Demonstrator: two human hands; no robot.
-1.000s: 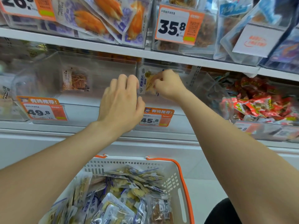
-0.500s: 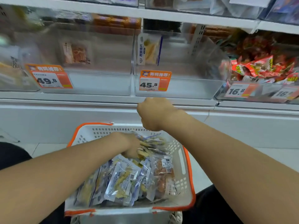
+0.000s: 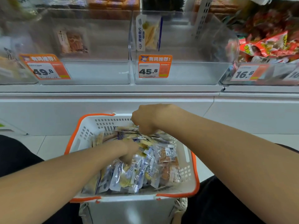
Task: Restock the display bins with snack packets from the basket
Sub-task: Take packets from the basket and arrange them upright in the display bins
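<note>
The white basket (image 3: 105, 124) with the orange rim sits on the floor right below the shelf (image 3: 113, 89), between the person's knees. That keeps the lift from the heap up to the bins short. The snack packets (image 3: 129, 178) lie piled loosely in it, clear and blue-printed ones on the left and a few brown ones on the right.

The left hand (image 3: 129, 151) is pushed into the middle of the heap, with its fingers curled down round a packet or two, probably gathering a bunch. The right hand (image 3: 145, 120) hangs knuckles-up over the far end of the basket, its curled fingertips among the top packets. Whether it holds one cannot be told.

The middle bin (image 3: 178, 73), behind the 45.8 price tag (image 3: 155, 66), holds only one upright packet (image 3: 148, 33) against its left wall, so it looks like the one being filled.

A second ago both hands were up at that bin, setting the packet in place. Half a second ago the left hand was already in the heap, while the right hand was a fist held clear above the rim; it has since dropped onto the packets
</note>
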